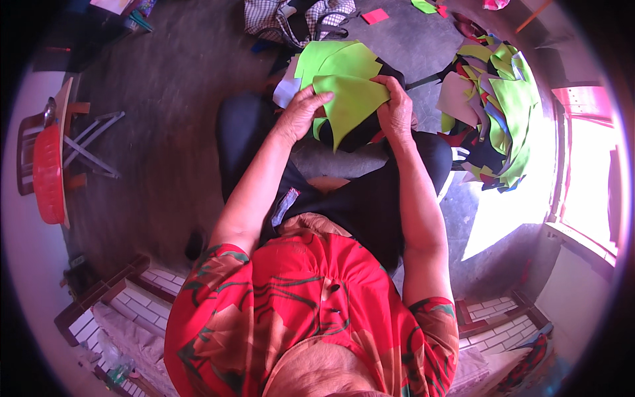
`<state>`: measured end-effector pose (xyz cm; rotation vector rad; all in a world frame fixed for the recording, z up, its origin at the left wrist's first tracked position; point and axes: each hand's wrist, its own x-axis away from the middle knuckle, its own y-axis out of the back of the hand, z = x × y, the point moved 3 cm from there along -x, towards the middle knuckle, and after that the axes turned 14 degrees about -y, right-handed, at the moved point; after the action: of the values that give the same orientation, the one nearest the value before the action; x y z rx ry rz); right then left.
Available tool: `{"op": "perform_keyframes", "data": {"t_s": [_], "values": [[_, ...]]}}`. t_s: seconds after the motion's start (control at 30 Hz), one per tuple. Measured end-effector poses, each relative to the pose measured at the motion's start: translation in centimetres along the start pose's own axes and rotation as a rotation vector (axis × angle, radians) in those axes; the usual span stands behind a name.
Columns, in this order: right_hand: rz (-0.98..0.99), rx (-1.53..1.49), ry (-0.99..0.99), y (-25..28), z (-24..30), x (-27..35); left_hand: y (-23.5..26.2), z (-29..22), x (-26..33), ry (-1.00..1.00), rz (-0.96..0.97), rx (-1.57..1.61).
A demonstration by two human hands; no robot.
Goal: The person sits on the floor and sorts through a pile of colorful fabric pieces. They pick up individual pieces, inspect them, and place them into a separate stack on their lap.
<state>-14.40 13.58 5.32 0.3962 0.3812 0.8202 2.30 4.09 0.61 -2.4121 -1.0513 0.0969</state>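
Note:
A lime-green fabric piece (354, 102) is stretched between my two hands, its lower corner hanging in a point. My left hand (302, 112) pinches its left side, thumb on top. At its upper right corner, my right hand (395, 109) grips the edge with the fingers curled. Just beyond lie more lime-green pieces (340, 58), spread over a dark pile in front of my knees. A pale grey-white scrap (286, 90) sticks out on the left of that pile.
To the right rises a large heap of fabric scraps (512, 126) in green, grey, black and red. A checked bag (271, 16) lies at the far side, beside a red scrap (375, 16). On the left, a red basin (47, 175) stands near a folding stand (92, 142).

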Motion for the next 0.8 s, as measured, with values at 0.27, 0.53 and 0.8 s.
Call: {"op": "perform_keyframes", "data": {"t_s": [0.27, 0.53, 0.8], "values": [[0.268, 0.711, 0.212, -1.2, -1.3, 1.0, 4.0, 2.1, -1.0, -0.121, -0.018, -0.498], [0.705, 0.763, -0.129, -2.1, -4.6, 2.8, 5.5, 4.8, -0.8, 0.088, -0.019, -1.294], [0.751, 0.666, -0.110, -3.2, -4.6, 3.6, 5.5, 4.5, -0.5, 0.088, -0.066, -1.389]]}}
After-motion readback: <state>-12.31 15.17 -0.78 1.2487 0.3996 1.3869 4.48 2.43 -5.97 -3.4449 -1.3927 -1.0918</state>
